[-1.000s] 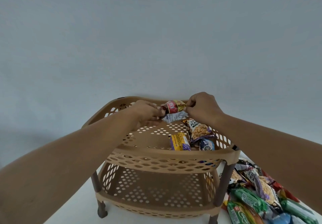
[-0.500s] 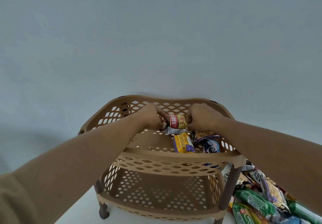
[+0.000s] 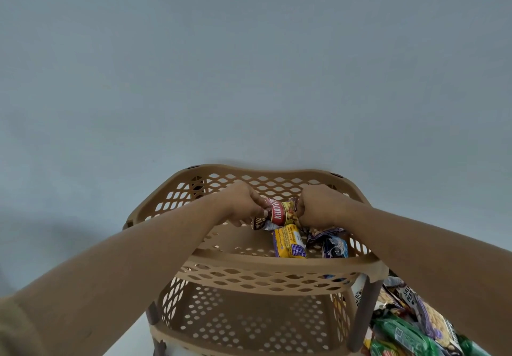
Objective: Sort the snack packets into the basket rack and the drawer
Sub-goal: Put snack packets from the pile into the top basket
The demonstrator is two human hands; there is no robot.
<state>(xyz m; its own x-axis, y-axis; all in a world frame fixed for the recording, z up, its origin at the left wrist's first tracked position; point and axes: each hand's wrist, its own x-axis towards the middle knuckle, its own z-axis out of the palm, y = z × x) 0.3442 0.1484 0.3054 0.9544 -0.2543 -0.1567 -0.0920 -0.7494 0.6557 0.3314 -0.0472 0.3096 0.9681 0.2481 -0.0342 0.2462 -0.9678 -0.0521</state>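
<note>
A tan two-tier basket rack (image 3: 266,264) stands against a grey wall. Inside its top basket, my left hand (image 3: 243,206) and my right hand (image 3: 318,207) each grip one end of a red and yellow snack packet (image 3: 282,213), held low over the basket floor. A dark packet end (image 3: 260,224) pokes out under my left hand. Below them lie a yellow packet (image 3: 289,242), a purple peanut packet (image 3: 322,232) and a blue packet (image 3: 335,249). The lower basket (image 3: 249,325) holds nothing that I can see.
A heap of loose snack packets (image 3: 410,325), green, purple and white, lies on the white surface right of the rack, partly under my right forearm. The rack's dark legs (image 3: 360,317) stand at its corners. No drawer is in view.
Both hands have lowered the red and yellow packet from the basket's back rim down into the top basket. The view has tilted so the rack looks closer.
</note>
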